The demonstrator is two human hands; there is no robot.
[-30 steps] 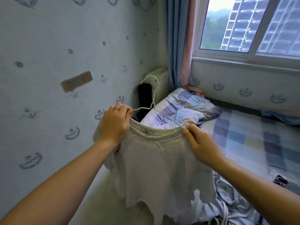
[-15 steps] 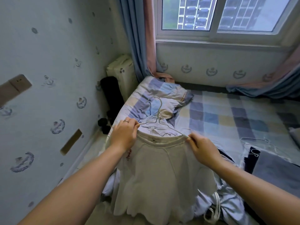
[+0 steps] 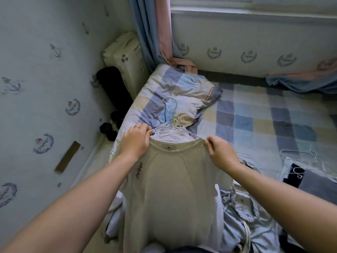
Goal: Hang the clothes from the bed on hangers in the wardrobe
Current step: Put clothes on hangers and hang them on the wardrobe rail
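both hands, left hand and right hand, pinch the collar of a cream t-shirt on a white wire hanger above the checked bed.

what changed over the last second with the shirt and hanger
The shirt on its hanger swung from facing the wall to over the bed, the hanger now showing against the pillow. Nothing let go: left hand and right hand still grip the shirt's top edge.

Shirt: cream, small red print at chest, held up at frame centre, collar stretched over white wire hanger. Spare hangers, dark garment: centre right, on checked bed.
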